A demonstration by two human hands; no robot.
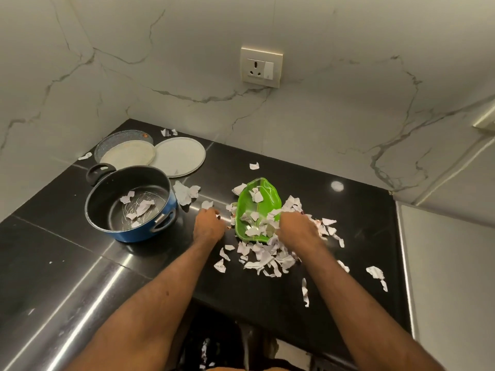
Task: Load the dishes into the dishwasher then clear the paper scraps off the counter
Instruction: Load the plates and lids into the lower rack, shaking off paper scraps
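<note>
A green leaf-shaped plate (261,207) lies on the black counter (361,223) with paper scraps on it. A pile of torn white paper scraps (263,257) spreads in front of and to the right of the plate. My left hand (208,226) rests on the counter just left of the plate, fingers curled over small scraps. My right hand (298,231) is at the plate's right edge, fingers down in the scraps; what it holds is hidden. A blue pot (131,203) with scraps inside stands at the left. Three round plates (179,156) lie behind it.
A marble wall with a socket (261,66) backs the counter. Loose scraps (376,273) lie near the right edge and more scraps (186,192) next to the pot. The counter's front edge runs just below my forearms, with dark space under it.
</note>
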